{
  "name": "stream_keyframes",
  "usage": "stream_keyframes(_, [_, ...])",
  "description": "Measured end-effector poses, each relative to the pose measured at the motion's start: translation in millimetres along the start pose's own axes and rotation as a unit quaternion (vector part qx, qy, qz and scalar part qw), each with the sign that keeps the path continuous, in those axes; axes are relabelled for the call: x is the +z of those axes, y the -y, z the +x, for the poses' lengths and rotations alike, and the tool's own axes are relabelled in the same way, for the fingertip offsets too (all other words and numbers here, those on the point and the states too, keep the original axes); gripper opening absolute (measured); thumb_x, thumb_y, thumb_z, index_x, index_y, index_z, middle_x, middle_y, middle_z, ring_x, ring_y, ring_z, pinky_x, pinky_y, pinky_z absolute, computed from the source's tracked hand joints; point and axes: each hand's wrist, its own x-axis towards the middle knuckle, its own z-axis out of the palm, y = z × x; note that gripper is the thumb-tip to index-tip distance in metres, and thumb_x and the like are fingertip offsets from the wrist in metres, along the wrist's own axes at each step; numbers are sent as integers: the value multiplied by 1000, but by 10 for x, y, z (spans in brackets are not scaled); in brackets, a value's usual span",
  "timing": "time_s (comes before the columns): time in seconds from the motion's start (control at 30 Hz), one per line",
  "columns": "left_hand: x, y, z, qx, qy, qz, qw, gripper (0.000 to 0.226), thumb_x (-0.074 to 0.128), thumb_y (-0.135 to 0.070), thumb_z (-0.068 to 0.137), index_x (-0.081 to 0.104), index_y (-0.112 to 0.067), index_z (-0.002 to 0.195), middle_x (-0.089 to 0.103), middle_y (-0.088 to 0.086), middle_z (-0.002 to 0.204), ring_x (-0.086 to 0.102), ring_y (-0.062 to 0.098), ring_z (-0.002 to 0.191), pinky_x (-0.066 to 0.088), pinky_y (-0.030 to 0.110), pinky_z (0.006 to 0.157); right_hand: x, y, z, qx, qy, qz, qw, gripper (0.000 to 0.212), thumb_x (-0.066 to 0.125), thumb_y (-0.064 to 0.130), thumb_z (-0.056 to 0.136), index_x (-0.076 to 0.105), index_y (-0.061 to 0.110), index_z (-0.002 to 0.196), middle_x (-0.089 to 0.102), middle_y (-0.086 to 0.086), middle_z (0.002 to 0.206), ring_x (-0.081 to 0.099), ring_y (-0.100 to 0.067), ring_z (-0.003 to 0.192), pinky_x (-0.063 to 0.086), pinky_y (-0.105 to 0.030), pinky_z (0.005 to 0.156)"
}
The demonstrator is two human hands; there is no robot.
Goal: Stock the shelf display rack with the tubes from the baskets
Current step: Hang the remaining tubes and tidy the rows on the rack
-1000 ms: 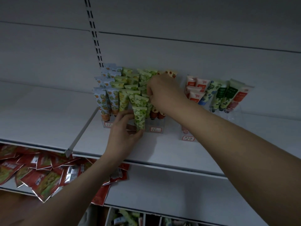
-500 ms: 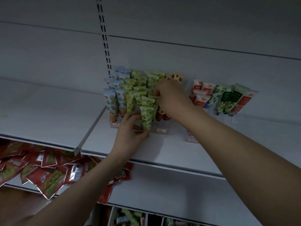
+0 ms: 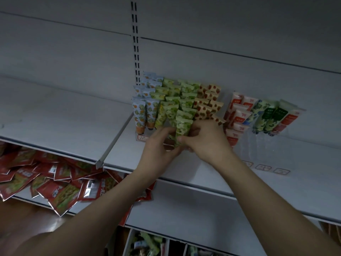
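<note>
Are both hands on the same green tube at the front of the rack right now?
Yes: the left hand and the right hand both grip the front green tube from opposite sides.

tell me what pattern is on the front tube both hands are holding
Green grapes and leaves on the pale green tube, clearest in the head view.

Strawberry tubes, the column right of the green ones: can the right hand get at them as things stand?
Probably yes, but not freely. The right hand lies just below the strawberry tubes with nothing between them. It is busy, though: with the left hand it grips the front green tube, which it would have to release first.
</note>
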Motion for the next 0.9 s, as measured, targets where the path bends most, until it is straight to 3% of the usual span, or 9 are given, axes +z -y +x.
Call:
stream_keyframes(0.1, [-13, -114, -12, -44, 18, -69, 996, 45, 79, -16, 80, 55, -18, 118, 61, -12, 102, 66, 5, 82, 58, 26, 70, 68, -95, -54, 23, -9, 72, 997, 5, 75, 9, 82, 71, 13, 83, 71, -1, 78, 68, -18, 75, 58, -46, 74])
stream_keyframes(0.17, [-26, -134, -16, -58, 17, -86, 994, 50, 80, -17, 79, 50, -22, 119, 59, -13, 104, 65, 4, 85, 56, 21, 72, 57, -156, -65, 20, -53, 55, 997, 19, 74, 11, 84, 63, 20, 71, 65, 7, 71, 64, -10, 69, 57, -37, 68])
stream_keyframes(0.3, [-70, -101, 19, -28, -33, -28, 999, 36, 69, -9, 84, 53, -19, 115, 57, -6, 107, 62, 6, 90, 53, 25, 75, 23, -269, -66, 2, -147, -3, 989, 26, 72, 18, 87, 53, 20, 69, 54, 13, 66, 54, -7, 63, 38, -17, 52])
stream_keyframes(0.4, [-46, -52, 76, -19, -77, 27, 996, 32, 70, -10, 84, 55, -24, 110, 51, -6, 109, 60, 13, 94, 54, 32, 79, 87, -317, -63, -21, -182, -18, 983, 19, 70, 19, 89, 55, 16, 77, 58, 5, 70, 57, -16, 68, 43, -26, 57])
stream_keyframes(0.47, [-7, -33, 110, -35, -97, 42, 994, 33, 73, -16, 83, 58, -21, 112, 47, -6, 110, 57, 14, 96, 53, 29, 81, 144, -329, -47, -30, -201, -27, 979, 18, 69, 19, 89, 55, 14, 79, 60, 0, 72, 58, -19, 69, 45, -31, 60])
stream_keyframes(0.57, [52, -23, 144, -57, -123, 70, 988, 37, 76, -24, 80, 60, -17, 113, 47, -3, 112, 50, 7, 94, 48, 22, 81, 217, -337, -12, -30, -209, -16, 977, 13, 68, 19, 90, 60, 9, 85, 64, -4, 77, 60, -21, 72, 41, -29, 60])
stream_keyframes(0.7, [115, -22, 168, -50, -132, 78, 987, 33, 79, -23, 76, 63, -17, 105, 47, -1, 108, 56, 19, 93, 51, 29, 78, 280, -333, 35, -38, -214, -5, 976, 12, 67, 19, 90, 64, 7, 91, 69, -8, 83, 64, -23, 76, 50, -34, 64])
stream_keyframes(0.9, [146, -17, 196, -48, -139, 109, 983, 28, 78, -22, 78, 65, -15, 101, 53, 4, 109, 61, 20, 88, 50, 28, 78, 306, -360, 91, -39, -219, 6, 975, 13, 66, 19, 91, 64, 7, 95, 70, -8, 86, 65, -24, 80, 52, -37, 65])
